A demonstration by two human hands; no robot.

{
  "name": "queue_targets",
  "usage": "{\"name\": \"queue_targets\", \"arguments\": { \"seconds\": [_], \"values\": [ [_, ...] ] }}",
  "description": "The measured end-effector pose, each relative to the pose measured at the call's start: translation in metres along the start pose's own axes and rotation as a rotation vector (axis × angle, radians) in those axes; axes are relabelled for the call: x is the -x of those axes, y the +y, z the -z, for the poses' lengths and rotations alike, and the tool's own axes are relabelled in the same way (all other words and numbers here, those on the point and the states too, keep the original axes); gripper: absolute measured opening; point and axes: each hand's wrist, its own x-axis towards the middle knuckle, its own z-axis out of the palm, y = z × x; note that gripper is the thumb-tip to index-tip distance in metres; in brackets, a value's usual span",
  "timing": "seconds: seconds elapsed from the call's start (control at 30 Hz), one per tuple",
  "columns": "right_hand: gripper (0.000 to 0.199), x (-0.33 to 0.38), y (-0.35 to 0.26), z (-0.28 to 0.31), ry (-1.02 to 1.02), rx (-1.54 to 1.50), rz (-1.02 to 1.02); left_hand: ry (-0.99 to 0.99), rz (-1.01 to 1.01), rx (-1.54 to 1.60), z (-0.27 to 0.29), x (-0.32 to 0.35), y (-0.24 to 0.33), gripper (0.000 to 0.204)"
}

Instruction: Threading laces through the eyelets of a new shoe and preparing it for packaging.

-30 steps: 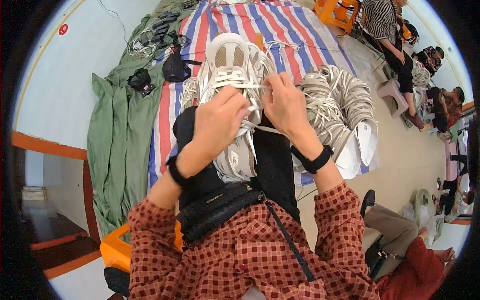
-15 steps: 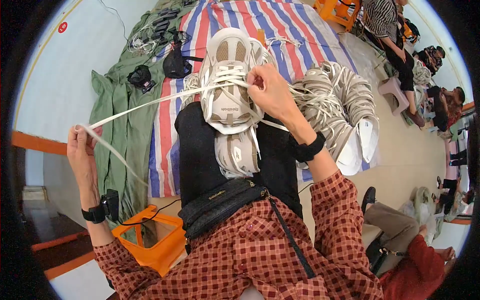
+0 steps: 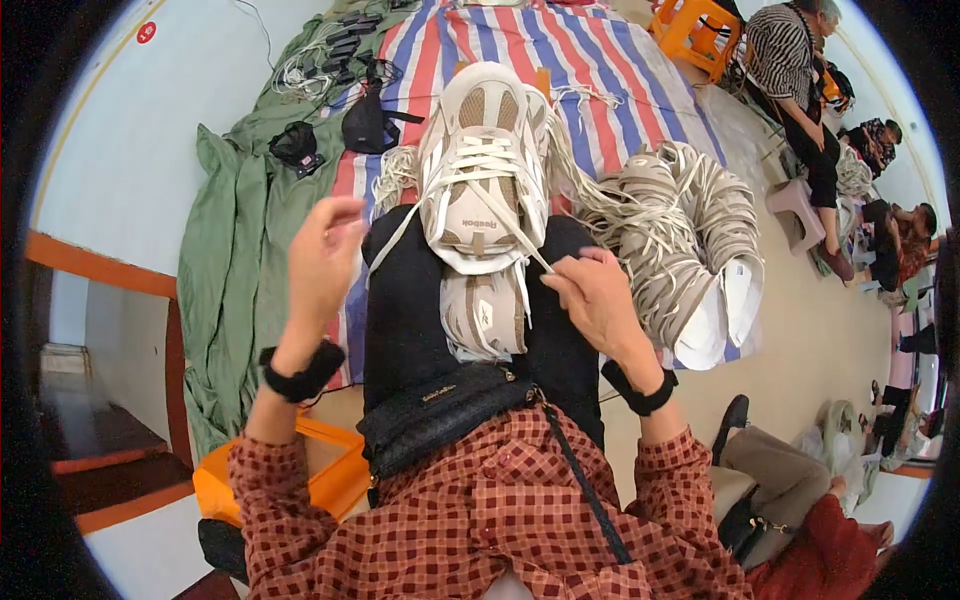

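A beige and white sneaker rests sole-down over my lap, toe pointing away, its pale laces crossed over the tongue. One loose shoelace end hangs down the shoe's left side onto my dark trousers. My left hand is raised left of that lace, fingers loosely curled and apart, with nothing visible in them. On the other side, my right hand pinches the second lace, which runs from the tongue down to my fingertips. Beneath the sneaker's heel lies another beige shoe piece, partly covered.
Right of my knees, stacked beige shoe uppers with tangled laces lie on a striped sheet. A green cloth and black pouch are to the left. An orange stool stands by my left side. Other people sit at right.
My left hand has let go of the stretched lace and come in toward the shoe. My right hand has moved from the laces down to the right, drawing one lace end with it.
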Motion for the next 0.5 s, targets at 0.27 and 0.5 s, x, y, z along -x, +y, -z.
{"name": "queue_targets", "arguments": {
  "seconds": [0.27,0.5],
  "values": [
    [0.022,0.02,0.008,0.055,-0.114,-1.218,-0.358,0.046,-0.375,-0.45,-0.083,-0.037,0.053,0.024],
    [0.022,0.021,0.032,0.033,-0.157,-1.218,-0.404,-0.089,-0.246,-0.281,-0.064,-0.033,0.033,0.009]
  ]
}}
